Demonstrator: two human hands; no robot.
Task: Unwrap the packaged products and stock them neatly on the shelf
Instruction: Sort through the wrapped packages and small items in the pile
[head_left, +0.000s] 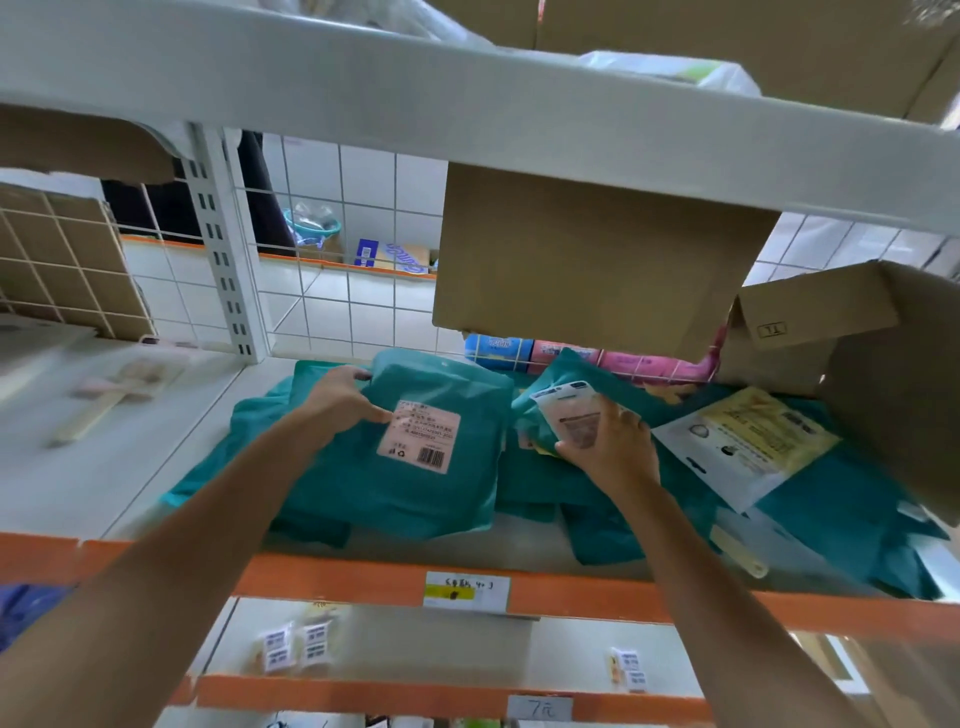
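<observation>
A flat teal packet (415, 499) with a pink barcode label lies face up on a loose pile of teal packets (831, 519) on the white shelf (130, 467). The left hand (337, 400) grips its far left corner. Just to its right, the right hand (608, 447) holds a small packet (569, 415), tilted. A white-and-yellow packet (748, 447) lies flat further right.

1 head-worn wide-angle view looks forward and slightly down into the shelf (156, 457) from very close, its upper board (467, 98) crossing the frame's top
</observation>
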